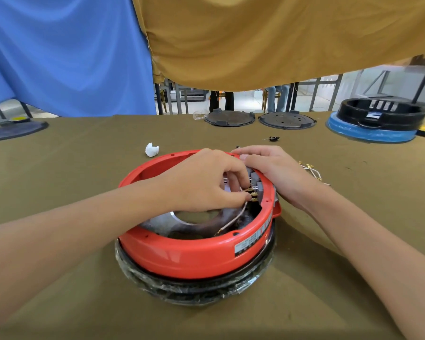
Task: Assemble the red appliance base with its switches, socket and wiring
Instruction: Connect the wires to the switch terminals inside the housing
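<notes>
Glossy red plastic base [182, 256], seemingly matt cloth table [84, 168].

Place: assembly workshop | cloth-covered desk [84, 168] | spare appliance bases [375, 119] and round base plates [230, 118] | hanging fabric partitions [255, 40]
</notes>
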`<state>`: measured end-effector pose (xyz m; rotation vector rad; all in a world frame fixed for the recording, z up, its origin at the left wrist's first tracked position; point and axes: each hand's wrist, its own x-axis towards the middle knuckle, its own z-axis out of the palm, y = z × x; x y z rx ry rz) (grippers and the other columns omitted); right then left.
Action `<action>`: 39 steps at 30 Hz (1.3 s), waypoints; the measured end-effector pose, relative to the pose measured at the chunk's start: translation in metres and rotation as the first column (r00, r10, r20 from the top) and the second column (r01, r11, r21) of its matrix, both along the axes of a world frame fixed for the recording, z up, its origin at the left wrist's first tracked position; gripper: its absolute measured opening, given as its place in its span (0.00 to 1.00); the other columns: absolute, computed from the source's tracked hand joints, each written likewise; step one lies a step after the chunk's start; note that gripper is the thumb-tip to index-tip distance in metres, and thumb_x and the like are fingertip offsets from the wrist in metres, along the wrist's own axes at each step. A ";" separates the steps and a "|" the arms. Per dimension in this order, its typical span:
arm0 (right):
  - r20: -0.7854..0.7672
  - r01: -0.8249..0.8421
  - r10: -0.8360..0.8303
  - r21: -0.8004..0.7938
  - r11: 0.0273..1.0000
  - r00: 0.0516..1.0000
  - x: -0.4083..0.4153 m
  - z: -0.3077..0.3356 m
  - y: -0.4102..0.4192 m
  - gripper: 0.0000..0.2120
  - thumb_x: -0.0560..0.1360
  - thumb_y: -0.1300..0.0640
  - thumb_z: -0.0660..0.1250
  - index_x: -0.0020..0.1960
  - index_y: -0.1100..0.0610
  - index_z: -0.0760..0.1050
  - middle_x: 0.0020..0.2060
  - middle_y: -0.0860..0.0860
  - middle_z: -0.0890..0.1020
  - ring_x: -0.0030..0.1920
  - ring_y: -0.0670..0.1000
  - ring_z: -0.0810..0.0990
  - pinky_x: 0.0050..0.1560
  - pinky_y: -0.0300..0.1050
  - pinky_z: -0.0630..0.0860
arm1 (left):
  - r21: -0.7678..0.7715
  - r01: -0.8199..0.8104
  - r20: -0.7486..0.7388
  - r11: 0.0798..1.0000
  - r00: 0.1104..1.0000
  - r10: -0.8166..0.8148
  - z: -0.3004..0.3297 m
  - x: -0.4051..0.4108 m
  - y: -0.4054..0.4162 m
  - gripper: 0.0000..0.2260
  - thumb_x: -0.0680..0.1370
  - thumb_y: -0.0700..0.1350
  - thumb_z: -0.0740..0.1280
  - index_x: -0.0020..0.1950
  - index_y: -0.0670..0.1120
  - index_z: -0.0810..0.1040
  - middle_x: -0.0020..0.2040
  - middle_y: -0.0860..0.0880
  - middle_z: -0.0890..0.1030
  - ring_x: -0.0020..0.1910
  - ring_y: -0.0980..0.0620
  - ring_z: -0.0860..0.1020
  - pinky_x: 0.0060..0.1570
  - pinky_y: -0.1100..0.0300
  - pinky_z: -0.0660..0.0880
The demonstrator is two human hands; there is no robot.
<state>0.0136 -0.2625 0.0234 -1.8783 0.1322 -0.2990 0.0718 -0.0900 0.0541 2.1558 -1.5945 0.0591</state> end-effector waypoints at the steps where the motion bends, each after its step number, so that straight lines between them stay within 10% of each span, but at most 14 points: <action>1: 0.000 0.003 -0.003 -0.003 1.000 1.000 0.000 0.000 0.000 0.12 0.81 0.60 0.61 0.61 0.56 0.80 0.48 0.56 0.86 0.50 0.60 0.85 0.57 0.59 0.80 | 0.004 0.006 0.000 1.000 1.000 -0.006 0.001 -0.001 0.000 0.03 0.74 0.48 0.73 0.47 0.51 0.84 0.36 0.60 0.82 0.36 0.63 0.78 0.38 0.73 0.71; 17: 0.035 0.002 -0.002 0.019 1.000 0.999 0.000 -0.001 0.003 0.13 0.81 0.63 0.60 0.60 0.58 0.80 0.48 0.58 0.86 0.49 0.58 0.85 0.51 0.50 0.81 | 0.019 0.002 -0.071 1.000 0.997 -0.001 -0.001 -0.006 -0.007 0.06 0.76 0.41 0.71 0.40 0.49 0.83 0.27 0.66 0.77 0.31 0.66 0.77 0.34 0.74 0.70; 28: -0.008 0.007 -0.006 0.073 0.997 1.000 -0.001 0.000 0.001 0.11 0.81 0.58 0.63 0.60 0.54 0.80 0.45 0.54 0.87 0.48 0.59 0.86 0.50 0.51 0.83 | 0.049 -0.215 -0.003 0.975 0.976 0.216 0.025 0.031 0.025 0.04 0.77 0.49 0.70 0.49 0.56 0.83 0.40 0.65 0.82 0.41 0.66 0.79 0.41 0.74 0.71; 33: -0.007 0.015 -0.014 0.061 0.998 1.000 0.002 0.000 -0.003 0.10 0.80 0.56 0.65 0.60 0.52 0.80 0.44 0.53 0.87 0.46 0.57 0.86 0.49 0.50 0.83 | 0.121 -0.483 -0.176 0.867 0.849 0.498 0.012 0.067 0.064 0.16 0.80 0.46 0.68 0.68 0.51 0.75 0.63 0.49 0.77 0.60 0.49 0.77 0.62 0.57 0.71; 39: 0.028 0.050 -0.053 0.102 0.994 0.998 0.003 0.001 -0.015 0.09 0.79 0.55 0.68 0.58 0.53 0.81 0.45 0.50 0.87 0.46 0.51 0.86 0.43 0.41 0.82 | 0.189 -0.458 -0.327 0.869 0.805 0.496 0.010 0.063 0.061 0.08 0.83 0.45 0.63 0.54 0.48 0.82 0.51 0.48 0.85 0.53 0.46 0.82 0.58 0.51 0.75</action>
